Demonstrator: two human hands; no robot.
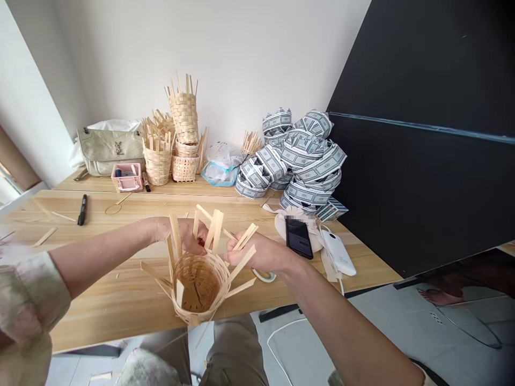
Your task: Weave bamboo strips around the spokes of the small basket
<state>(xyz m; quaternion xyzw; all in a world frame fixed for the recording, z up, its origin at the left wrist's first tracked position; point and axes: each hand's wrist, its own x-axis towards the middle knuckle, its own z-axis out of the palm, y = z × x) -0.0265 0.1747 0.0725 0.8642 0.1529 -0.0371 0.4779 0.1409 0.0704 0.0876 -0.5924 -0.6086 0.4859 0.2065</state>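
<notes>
A pale straw colour is seen on the half-woven bamboo basket (197, 284), and a criss-cross pattern is woven into its side. The wooden table (100, 305) is marked with light yellow and tan stripes. The far right paper bands (309, 158) are printed with grey and white shapes. The far left bag (108, 150) is coloured pale green, and the small box (126, 177) is coloured pink.

A small craft workroom for basket weaving

A pine worktable (100, 305) runs across the frame, an unfinished bamboo basket (197, 287) over it at lower centre and more woven baskets (184, 115) stacked at the back (their strips still sticking up), beside a heap of printed bands (309, 155), under a white wall (225, 64), with a black panel (422, 64) at right.
</notes>
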